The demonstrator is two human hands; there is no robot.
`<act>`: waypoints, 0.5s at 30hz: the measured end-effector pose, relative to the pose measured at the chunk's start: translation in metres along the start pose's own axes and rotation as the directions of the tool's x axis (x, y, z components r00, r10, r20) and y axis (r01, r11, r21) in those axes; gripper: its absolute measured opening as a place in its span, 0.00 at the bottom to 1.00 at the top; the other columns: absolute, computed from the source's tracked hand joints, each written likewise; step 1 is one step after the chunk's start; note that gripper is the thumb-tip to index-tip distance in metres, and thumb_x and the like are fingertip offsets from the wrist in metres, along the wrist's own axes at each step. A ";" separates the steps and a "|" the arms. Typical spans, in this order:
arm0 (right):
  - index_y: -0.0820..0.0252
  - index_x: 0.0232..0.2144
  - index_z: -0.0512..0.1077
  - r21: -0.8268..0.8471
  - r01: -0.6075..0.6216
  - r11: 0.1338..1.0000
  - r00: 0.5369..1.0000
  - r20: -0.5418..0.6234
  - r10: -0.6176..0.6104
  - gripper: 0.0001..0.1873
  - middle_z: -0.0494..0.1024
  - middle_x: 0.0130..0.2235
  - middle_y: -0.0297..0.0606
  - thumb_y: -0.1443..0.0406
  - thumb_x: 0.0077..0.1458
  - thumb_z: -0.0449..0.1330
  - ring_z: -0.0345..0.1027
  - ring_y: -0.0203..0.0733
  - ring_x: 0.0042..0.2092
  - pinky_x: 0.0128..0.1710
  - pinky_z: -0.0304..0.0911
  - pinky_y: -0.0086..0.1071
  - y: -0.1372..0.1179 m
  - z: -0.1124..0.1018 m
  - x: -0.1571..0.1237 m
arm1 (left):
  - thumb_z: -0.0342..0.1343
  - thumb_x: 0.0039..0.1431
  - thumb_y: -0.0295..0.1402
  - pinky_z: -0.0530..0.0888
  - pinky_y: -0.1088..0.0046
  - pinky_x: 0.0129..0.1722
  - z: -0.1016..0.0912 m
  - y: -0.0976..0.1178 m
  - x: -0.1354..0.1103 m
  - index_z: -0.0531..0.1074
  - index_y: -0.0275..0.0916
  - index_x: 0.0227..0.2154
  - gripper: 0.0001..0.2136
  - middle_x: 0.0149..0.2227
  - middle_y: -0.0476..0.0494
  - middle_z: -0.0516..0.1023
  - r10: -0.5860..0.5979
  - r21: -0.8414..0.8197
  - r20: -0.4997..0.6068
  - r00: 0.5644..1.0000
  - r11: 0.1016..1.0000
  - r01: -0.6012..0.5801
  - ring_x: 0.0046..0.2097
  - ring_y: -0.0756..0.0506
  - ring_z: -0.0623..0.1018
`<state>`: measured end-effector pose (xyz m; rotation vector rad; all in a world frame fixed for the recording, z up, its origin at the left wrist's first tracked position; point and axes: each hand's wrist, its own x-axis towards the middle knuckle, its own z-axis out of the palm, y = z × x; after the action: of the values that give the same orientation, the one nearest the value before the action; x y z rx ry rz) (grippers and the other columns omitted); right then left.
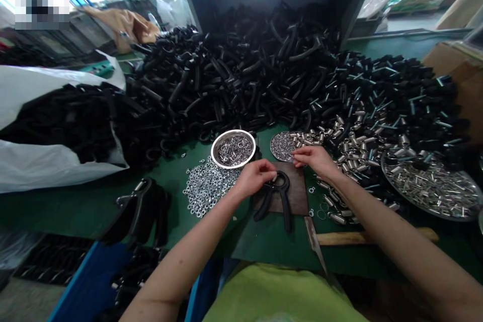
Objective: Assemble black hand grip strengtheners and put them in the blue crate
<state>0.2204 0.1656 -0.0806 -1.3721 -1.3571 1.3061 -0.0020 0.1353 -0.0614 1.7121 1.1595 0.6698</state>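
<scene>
Black handles (286,209): paired on plate (300,193), ctr frame; look part-assembled
L hand (254,177): fingers pinch handles' top
R hand (319,159): fingers by tiny parts (281,145), grip can't tell
Springs (352,167): mid-R, loose, unfitted

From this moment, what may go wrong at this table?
The left hand is at the black clamp, with loose nuts beside its forearm; a movement might scatter them. The hammer lies near the table's front edge, below the right forearm, and could be knocked off. The right hand is beside a dish of tiny parts, so a bump may spill some.
</scene>
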 end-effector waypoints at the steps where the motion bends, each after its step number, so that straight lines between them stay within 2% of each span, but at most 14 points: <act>1: 0.64 0.31 0.74 -0.009 0.002 1.000 1.000 0.015 -0.002 0.16 0.77 0.25 0.38 0.58 0.42 0.65 0.71 0.37 0.25 0.27 0.70 0.33 0.000 0.003 -0.004 | 0.57 0.51 0.32 0.69 0.70 0.40 0.002 -0.002 -0.009 0.73 0.37 0.29 0.05 0.33 0.46 0.76 0.024 0.058 -0.021 1.000 0.998 -0.022 0.36 0.47 0.74; 3: 0.63 0.31 0.73 -0.046 0.018 0.999 0.999 0.041 -0.016 0.14 0.77 0.26 0.37 0.59 0.42 0.64 0.72 0.38 0.26 0.27 0.70 0.33 0.000 0.011 -0.010 | 0.59 0.50 0.31 0.66 0.66 0.47 0.008 -0.005 -0.023 0.74 0.38 0.28 0.03 0.36 0.45 0.76 0.063 0.153 -0.056 0.996 0.987 -0.054 0.41 0.45 0.73; 5: 0.62 0.30 0.73 -0.106 0.047 0.993 0.997 0.066 -0.040 0.11 0.77 0.25 0.36 0.61 0.44 0.63 0.71 0.38 0.26 0.27 0.69 0.33 0.000 0.020 -0.015 | 0.60 0.50 0.30 0.65 0.65 0.49 0.015 -0.009 -0.030 0.74 0.39 0.27 0.01 0.37 0.46 0.76 0.076 0.190 -0.081 0.994 0.980 -0.060 0.43 0.45 0.72; 8: 0.61 0.27 0.73 -0.235 0.124 0.964 0.989 0.104 -0.102 0.06 0.76 0.25 0.34 0.64 0.45 0.62 0.70 0.37 0.27 0.30 0.67 0.33 -0.003 0.030 -0.019 | 0.60 0.50 0.29 0.66 0.67 0.48 0.021 -0.012 -0.033 0.74 0.40 0.27 0.01 0.37 0.46 0.74 0.084 0.166 -0.105 0.991 0.984 -0.066 0.44 0.45 0.72; 11: 0.59 0.24 0.74 -0.361 0.231 0.904 0.970 0.153 -0.187 0.01 0.75 0.29 0.34 0.67 0.44 0.63 0.69 0.38 0.33 0.37 0.63 0.33 -0.008 0.036 -0.018 | 0.59 0.51 0.28 0.66 0.68 0.48 0.022 -0.014 -0.033 0.74 0.40 0.27 0.01 0.38 0.46 0.73 0.097 0.127 -0.079 0.992 0.988 -0.086 0.44 0.46 0.71; 15: 0.59 0.23 0.75 -0.470 0.316 0.824 0.945 0.231 -0.230 0.01 0.73 0.29 0.34 0.69 0.44 0.62 0.67 0.38 0.35 0.39 0.59 0.32 -0.014 0.039 -0.016 | 0.58 0.50 0.27 0.66 0.70 0.47 0.021 -0.015 -0.033 0.73 0.39 0.27 0.02 0.38 0.47 0.72 0.090 0.090 -0.070 0.993 0.992 -0.084 0.44 0.46 0.71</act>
<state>0.1816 0.1470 -0.0710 -1.3456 -2.0346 0.9159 -0.0040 0.0992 -0.0820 1.8334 1.1856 0.7508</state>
